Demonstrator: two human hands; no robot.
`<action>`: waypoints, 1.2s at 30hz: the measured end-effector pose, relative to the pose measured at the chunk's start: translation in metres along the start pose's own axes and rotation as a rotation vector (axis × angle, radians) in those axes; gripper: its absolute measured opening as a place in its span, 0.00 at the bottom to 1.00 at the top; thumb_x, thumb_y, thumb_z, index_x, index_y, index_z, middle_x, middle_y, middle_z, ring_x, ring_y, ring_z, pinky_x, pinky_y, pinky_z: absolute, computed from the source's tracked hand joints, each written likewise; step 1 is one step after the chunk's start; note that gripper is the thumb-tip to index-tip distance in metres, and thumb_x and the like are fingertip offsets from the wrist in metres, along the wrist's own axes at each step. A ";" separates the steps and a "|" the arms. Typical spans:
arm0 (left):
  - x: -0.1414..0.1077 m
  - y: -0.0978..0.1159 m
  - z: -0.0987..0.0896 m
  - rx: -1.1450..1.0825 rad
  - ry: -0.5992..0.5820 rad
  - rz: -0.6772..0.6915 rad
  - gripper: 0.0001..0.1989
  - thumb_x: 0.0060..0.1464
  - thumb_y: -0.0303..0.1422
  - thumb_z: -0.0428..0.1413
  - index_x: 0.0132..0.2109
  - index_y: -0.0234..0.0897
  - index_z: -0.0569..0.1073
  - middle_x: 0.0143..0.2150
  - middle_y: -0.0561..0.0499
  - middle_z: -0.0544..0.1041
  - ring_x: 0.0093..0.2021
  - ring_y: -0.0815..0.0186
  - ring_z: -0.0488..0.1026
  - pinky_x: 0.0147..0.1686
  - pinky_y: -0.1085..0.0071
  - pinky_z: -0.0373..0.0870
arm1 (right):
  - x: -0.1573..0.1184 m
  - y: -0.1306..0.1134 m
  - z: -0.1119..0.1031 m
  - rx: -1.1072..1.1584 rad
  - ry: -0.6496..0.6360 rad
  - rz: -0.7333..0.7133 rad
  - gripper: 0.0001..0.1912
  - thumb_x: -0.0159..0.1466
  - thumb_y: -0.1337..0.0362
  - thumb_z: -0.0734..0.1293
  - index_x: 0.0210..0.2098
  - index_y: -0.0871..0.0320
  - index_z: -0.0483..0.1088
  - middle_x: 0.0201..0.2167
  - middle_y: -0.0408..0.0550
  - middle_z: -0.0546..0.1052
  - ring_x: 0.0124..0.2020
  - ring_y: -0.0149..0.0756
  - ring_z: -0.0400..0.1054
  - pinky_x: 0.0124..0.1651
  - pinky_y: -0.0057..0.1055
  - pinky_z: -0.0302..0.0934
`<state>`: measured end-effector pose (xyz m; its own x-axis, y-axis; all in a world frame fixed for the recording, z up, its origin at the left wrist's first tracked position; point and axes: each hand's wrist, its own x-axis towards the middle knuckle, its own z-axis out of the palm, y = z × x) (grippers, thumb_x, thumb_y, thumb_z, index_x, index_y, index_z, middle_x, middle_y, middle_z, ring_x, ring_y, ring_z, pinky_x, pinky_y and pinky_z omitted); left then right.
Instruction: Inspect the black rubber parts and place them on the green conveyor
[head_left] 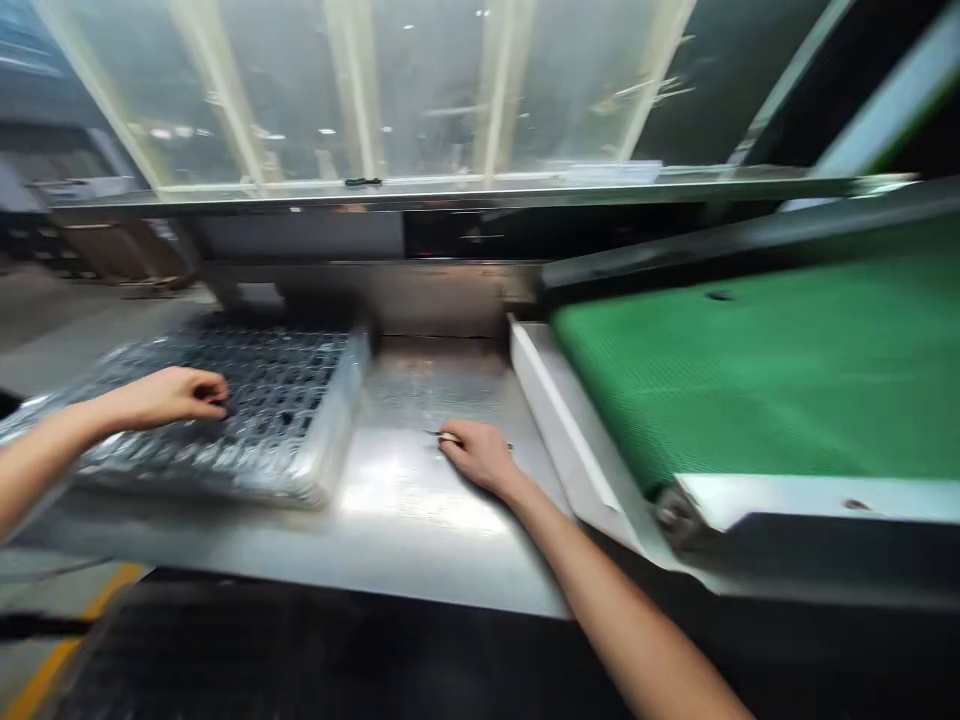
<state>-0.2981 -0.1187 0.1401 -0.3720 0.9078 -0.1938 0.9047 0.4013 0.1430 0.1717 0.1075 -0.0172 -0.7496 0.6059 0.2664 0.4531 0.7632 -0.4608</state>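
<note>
My left hand (180, 396) is closed in a pinch above the left side of a clear plastic tray (322, 450). Anything between its thumb and fingers is too dark and small to make out. The tray has rows of pockets with dark small parts in them. My right hand (480, 455) is wrapped round a thin pointed tool (448, 437), whose narrow tip sticks out to the left. A bit of its other end shows behind the hand. This hand rests at the steel table (409, 520), between the tray and the conveyor.
To the right runs a green conveyor belt (787, 380) with a small dark part (718, 295) on it. A white guard rail (562, 425) edges the belt's near end. A metal shelf (450, 195) spans the back, with clear strip panels (420, 90) above.
</note>
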 end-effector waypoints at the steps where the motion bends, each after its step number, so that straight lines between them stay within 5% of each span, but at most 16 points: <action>1: -0.007 0.008 -0.005 -0.011 0.042 -0.010 0.21 0.46 0.59 0.59 0.32 0.47 0.77 0.27 0.57 0.75 0.32 0.62 0.68 0.35 0.68 0.62 | -0.001 0.001 -0.001 0.019 0.000 -0.019 0.16 0.72 0.60 0.59 0.41 0.52 0.79 0.42 0.48 0.84 0.44 0.43 0.75 0.43 0.33 0.56; 4: -0.017 0.002 -0.016 -0.089 0.219 -0.059 0.19 0.45 0.53 0.64 0.33 0.43 0.77 0.33 0.53 0.79 0.35 0.61 0.71 0.37 0.66 0.65 | 0.000 0.013 0.005 0.064 -0.019 -0.041 0.21 0.70 0.52 0.58 0.41 0.53 0.80 0.40 0.53 0.84 0.38 0.48 0.75 0.39 0.36 0.57; 11: -0.045 -0.110 -0.029 -0.158 0.692 -0.524 0.15 0.48 0.42 0.70 0.38 0.40 0.78 0.38 0.50 0.81 0.40 0.60 0.74 0.43 0.66 0.67 | 0.011 0.047 0.028 -0.008 -0.038 0.109 0.27 0.65 0.37 0.60 0.45 0.44 0.83 0.43 0.50 0.85 0.41 0.56 0.78 0.35 0.40 0.63; 14: -0.054 -0.145 -0.027 -0.190 0.809 -0.694 0.15 0.50 0.41 0.70 0.39 0.38 0.77 0.39 0.48 0.81 0.40 0.61 0.73 0.44 0.66 0.66 | 0.011 0.050 0.029 -0.021 -0.069 0.160 0.28 0.62 0.35 0.60 0.46 0.42 0.83 0.43 0.48 0.85 0.40 0.58 0.79 0.35 0.43 0.65; 19: -0.039 -0.175 -0.011 -0.219 0.803 -0.788 0.17 0.47 0.41 0.73 0.37 0.39 0.76 0.37 0.48 0.81 0.42 0.60 0.72 0.45 0.66 0.66 | 0.015 0.051 0.028 -0.036 -0.052 0.176 0.28 0.62 0.34 0.60 0.44 0.40 0.83 0.36 0.49 0.84 0.32 0.59 0.77 0.30 0.45 0.62; 26: 0.001 -0.183 0.009 -0.296 0.680 -0.740 0.23 0.40 0.46 0.77 0.31 0.39 0.74 0.32 0.51 0.78 0.38 0.63 0.70 0.46 0.66 0.67 | 0.014 0.042 0.019 -0.012 -0.084 0.217 0.26 0.61 0.33 0.61 0.42 0.39 0.81 0.35 0.47 0.84 0.32 0.58 0.77 0.31 0.45 0.64; 36: -0.004 -0.183 0.012 -0.421 0.637 -0.648 0.23 0.46 0.47 0.74 0.39 0.36 0.78 0.29 0.51 0.77 0.31 0.64 0.70 0.37 0.63 0.72 | 0.015 0.048 0.022 -0.021 -0.104 0.197 0.25 0.61 0.35 0.63 0.44 0.39 0.82 0.37 0.46 0.85 0.34 0.56 0.79 0.31 0.42 0.66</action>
<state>-0.4602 -0.1971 0.1034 -0.9206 0.3454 0.1822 0.3866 0.7405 0.5497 0.1712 0.1481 -0.0536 -0.6910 0.7180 0.0837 0.6048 0.6377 -0.4770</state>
